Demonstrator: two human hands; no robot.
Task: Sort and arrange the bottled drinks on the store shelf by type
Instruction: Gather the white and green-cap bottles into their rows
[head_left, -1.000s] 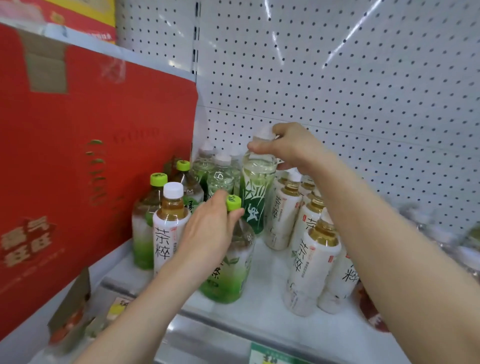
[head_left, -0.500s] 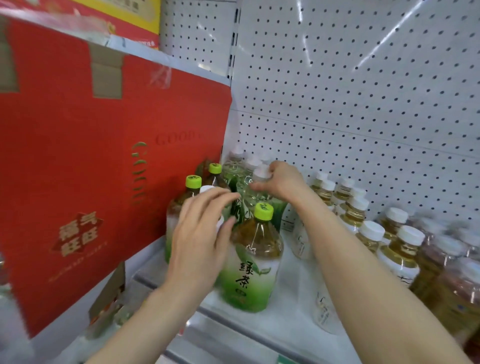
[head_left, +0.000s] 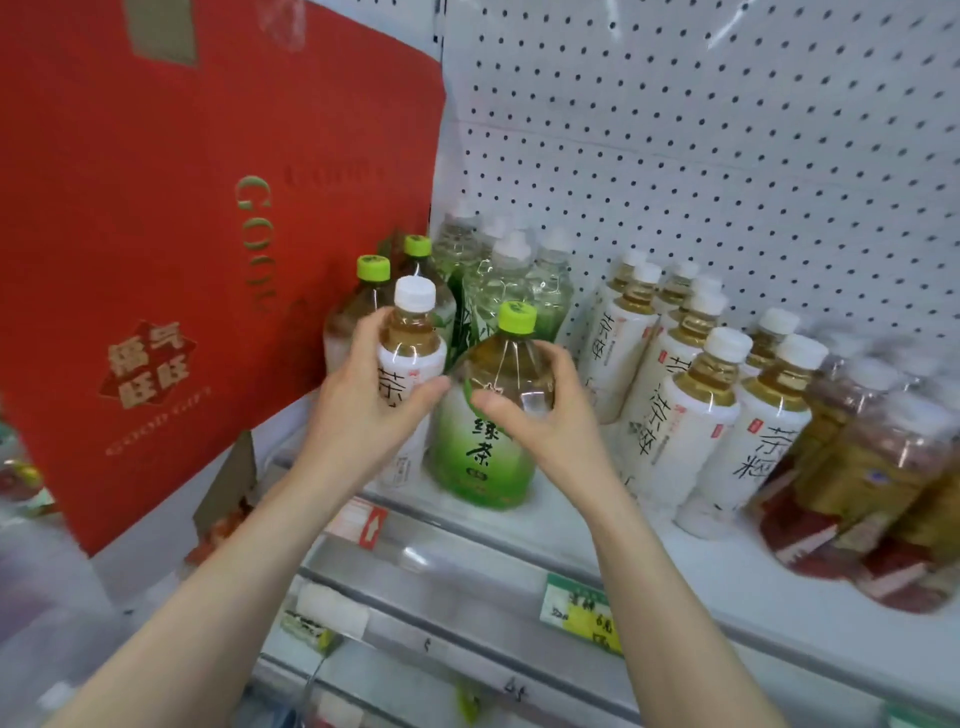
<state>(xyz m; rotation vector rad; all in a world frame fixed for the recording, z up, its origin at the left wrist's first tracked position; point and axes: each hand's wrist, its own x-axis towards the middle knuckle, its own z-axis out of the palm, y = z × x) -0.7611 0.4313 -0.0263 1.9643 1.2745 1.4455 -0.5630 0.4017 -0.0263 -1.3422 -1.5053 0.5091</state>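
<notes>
the red-labelled bottles (head_left: 857, 499) at far right are blurred, and the red box (head_left: 156, 208) is cut off by the frame's left edge.

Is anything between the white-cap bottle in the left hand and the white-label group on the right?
Yes. The green-cap bottle, gripped by the right hand, stands directly between the white-cap bottle in the left hand and the white-label group.

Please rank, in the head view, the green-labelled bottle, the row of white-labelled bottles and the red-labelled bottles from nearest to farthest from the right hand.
From the right hand:
1. Green-labelled bottle, gripped in that hand.
2. Row of white-labelled bottles, just to its right.
3. Red-labelled bottles, far right.
</notes>
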